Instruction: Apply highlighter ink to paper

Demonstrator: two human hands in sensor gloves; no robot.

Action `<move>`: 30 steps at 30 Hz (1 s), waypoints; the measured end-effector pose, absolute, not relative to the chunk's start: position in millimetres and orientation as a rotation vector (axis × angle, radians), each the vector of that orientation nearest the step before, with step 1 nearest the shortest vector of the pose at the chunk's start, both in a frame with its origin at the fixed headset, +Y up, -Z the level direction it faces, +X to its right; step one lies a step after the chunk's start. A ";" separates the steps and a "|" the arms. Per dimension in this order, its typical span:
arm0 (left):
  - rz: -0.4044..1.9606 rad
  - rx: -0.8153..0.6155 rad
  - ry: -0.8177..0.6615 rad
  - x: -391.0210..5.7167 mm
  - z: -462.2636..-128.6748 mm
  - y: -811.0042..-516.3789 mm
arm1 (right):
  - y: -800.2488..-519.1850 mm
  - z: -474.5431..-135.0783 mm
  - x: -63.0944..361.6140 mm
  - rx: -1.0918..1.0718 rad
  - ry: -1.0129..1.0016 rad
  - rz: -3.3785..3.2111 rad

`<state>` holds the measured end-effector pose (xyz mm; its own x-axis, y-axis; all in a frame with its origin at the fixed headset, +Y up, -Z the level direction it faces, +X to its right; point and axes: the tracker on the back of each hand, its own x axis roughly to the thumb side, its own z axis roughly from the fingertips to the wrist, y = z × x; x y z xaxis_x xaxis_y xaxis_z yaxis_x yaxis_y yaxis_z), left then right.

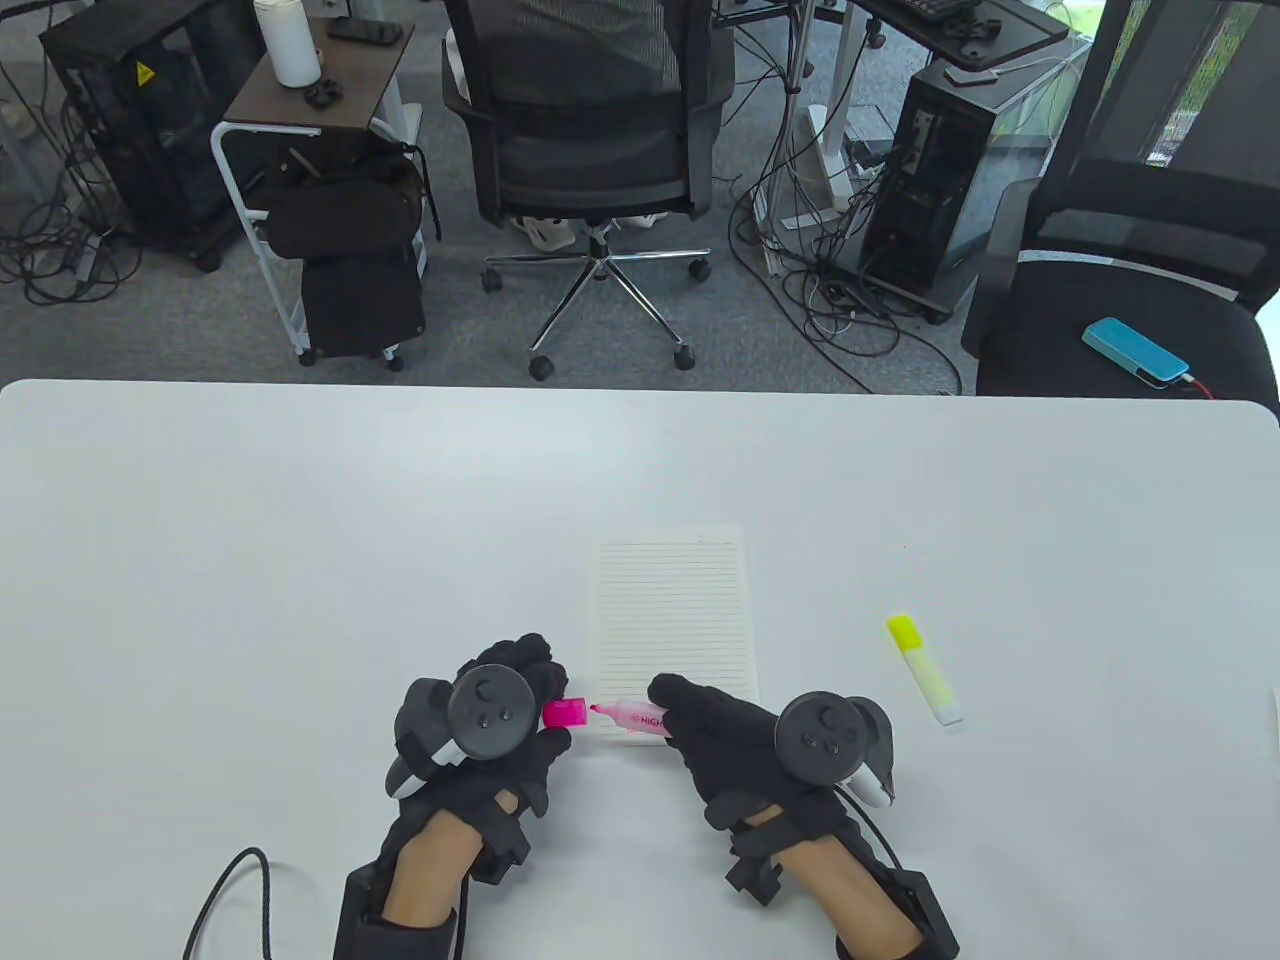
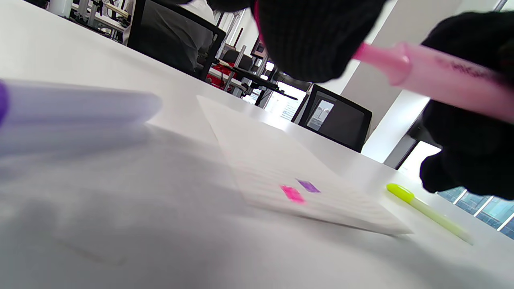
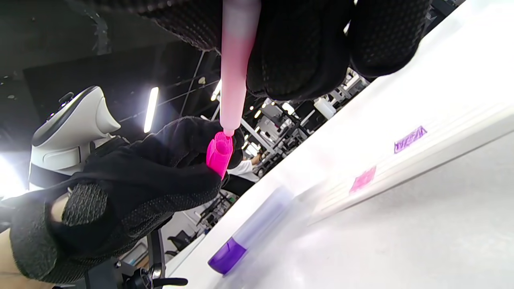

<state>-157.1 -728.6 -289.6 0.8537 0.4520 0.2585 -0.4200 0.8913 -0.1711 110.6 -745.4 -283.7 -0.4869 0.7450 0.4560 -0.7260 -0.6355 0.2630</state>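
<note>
Holding the pink highlighter (image 1: 637, 718), right hand (image 1: 745, 745); left hand (image 1: 490, 730) pinches its cap (image 1: 565, 712).

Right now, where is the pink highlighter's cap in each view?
Table view: pink cap low centre, in the left hand.
Left wrist view: not visible; only the pink highlighter.
Right wrist view: centre-left, at the marker's tip.
Shared landmark: lined paper.
</note>
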 end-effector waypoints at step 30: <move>1.040 -0.342 -0.483 -148.4 -298.5 -750.7 | -745.4 -272.5 90.0 0.960 0.061 2.017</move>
<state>-148.4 -750.7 -298.5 0.4177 0.8819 0.2185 -0.7357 0.4694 -0.4882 90.0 -745.4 -272.5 -0.3178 0.7298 0.6052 -0.6917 -0.6151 0.3785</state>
